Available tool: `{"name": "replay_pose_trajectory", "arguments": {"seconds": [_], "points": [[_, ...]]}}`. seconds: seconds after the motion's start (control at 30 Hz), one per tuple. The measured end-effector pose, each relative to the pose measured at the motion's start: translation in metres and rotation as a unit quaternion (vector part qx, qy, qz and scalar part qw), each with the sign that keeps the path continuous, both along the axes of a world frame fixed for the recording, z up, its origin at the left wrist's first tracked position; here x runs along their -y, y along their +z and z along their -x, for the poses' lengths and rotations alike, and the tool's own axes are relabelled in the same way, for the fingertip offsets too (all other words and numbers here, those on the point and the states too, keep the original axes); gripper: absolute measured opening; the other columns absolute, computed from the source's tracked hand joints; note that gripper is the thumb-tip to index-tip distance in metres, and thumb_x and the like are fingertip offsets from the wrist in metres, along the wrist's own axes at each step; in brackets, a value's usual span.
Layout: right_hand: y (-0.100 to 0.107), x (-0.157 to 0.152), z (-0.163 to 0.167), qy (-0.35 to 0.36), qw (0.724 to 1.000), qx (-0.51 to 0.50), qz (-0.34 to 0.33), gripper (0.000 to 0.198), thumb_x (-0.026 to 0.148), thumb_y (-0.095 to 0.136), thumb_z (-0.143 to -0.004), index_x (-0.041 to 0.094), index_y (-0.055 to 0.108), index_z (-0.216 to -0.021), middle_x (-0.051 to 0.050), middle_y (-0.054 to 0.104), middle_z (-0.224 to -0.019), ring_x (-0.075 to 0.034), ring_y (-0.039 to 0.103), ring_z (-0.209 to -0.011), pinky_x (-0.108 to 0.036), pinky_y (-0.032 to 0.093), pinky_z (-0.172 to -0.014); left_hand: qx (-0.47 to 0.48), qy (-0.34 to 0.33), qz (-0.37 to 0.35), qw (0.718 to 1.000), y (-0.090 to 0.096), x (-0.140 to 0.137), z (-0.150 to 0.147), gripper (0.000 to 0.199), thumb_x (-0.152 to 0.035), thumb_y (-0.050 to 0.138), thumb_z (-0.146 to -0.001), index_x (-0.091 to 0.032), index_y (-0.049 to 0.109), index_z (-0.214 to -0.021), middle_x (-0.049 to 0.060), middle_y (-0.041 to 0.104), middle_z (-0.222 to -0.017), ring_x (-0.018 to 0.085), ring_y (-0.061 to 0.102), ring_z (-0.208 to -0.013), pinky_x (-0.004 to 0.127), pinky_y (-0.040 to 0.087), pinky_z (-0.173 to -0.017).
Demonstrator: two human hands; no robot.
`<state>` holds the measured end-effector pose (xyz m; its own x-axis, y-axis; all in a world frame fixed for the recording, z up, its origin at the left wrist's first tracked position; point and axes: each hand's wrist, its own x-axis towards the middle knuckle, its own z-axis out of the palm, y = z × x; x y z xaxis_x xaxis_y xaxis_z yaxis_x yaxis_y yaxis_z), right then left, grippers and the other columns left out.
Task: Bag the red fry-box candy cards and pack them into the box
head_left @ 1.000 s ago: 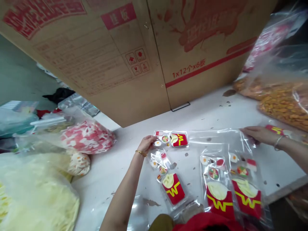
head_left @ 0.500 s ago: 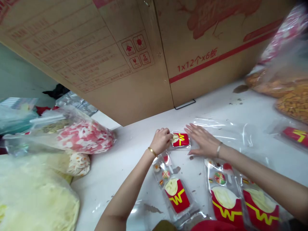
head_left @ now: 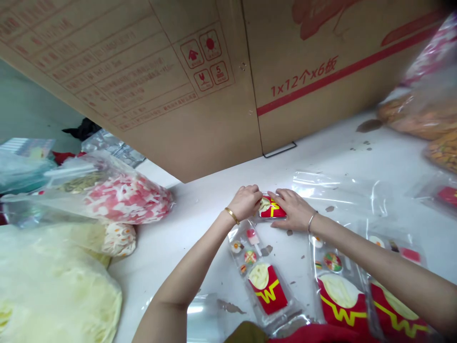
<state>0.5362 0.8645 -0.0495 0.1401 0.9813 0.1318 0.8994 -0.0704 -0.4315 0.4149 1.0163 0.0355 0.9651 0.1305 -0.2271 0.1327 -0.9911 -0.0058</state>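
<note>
A toy french-fries carton (head_left: 274, 207), red with a yellow zigzag and a cream top, lies flat on the white table in clear plastic. The fingers of my left hand (head_left: 246, 202) are closed on its cream end, the fingertips partly hidden. Over its right end rests my right hand (head_left: 293, 209), fingers extended and touching it, covering part of the red. Just below is a clear packet (head_left: 269, 290) with a similar carton and small toy foods: an egg, a popsicle, a pizza and a burger. Two like packets (head_left: 342, 300) lie beneath my right forearm.
A large cardboard box (head_left: 214, 128) stands along the back. Bags of pink-and-white pieces (head_left: 130, 197) and cream pieces (head_left: 60, 286) sit at left. Bags of orange-brown pieces (head_left: 444, 150) are at right. Flat clear plastic sleeves (head_left: 335, 190) lie beyond my right hand.
My right hand has moved left, from beside the toy fries carton onto its right end. My left hand stays at the cream end. The view has shifted slightly.
</note>
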Motion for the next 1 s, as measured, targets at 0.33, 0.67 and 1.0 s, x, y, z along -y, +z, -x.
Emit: {"name": "replay_pose_trajectory", "arguments": {"seconds": [0.33, 0.67, 1.0], "points": [[0.002, 0.005, 0.002, 0.002, 1.0, 0.003, -0.008, 0.097, 0.062, 0.066, -0.065, 0.012, 0.033, -0.142, -0.02, 0.042, -0.129, -0.034, 0.037, -0.119, -0.046, 0.03, -0.102, -0.009, 0.078, 0.018, 0.997, 0.01, 0.008, 0.0, 0.012, -0.019, 0.049, -0.079, -0.017, 0.06, -0.082, 0.007, 0.061, -0.086, 0.019, 0.056, -0.075, 0.029, 0.039, -0.064], [0.0, 0.005, 0.002, -0.003, 1.0, 0.002, -0.008, 0.1, 0.062, 0.066, -0.064, 0.013, 0.031, -0.143, -0.02, 0.042, -0.128, -0.035, 0.038, -0.118, -0.046, 0.033, -0.1, 0.064, 0.155, 0.176, 0.97, 0.009, 0.01, 0.009, 0.01, -0.014, 0.05, -0.075, -0.019, 0.056, -0.082, -0.001, 0.06, -0.069, 0.012, 0.051, -0.06, 0.022, 0.036, -0.056], [-0.002, 0.007, 0.001, -0.005, 1.0, 0.001, -0.012, 0.098, 0.062, 0.067, -0.065, 0.012, 0.032, -0.142, -0.021, 0.042, -0.128, -0.035, 0.037, -0.119, -0.047, 0.032, -0.1, 0.132, 0.239, 0.199, 0.941, -0.004, 0.021, 0.02, 0.006, -0.018, 0.048, -0.08, -0.018, 0.053, -0.077, 0.0, 0.06, -0.074, 0.012, 0.052, -0.065, 0.023, 0.038, -0.06]]}}
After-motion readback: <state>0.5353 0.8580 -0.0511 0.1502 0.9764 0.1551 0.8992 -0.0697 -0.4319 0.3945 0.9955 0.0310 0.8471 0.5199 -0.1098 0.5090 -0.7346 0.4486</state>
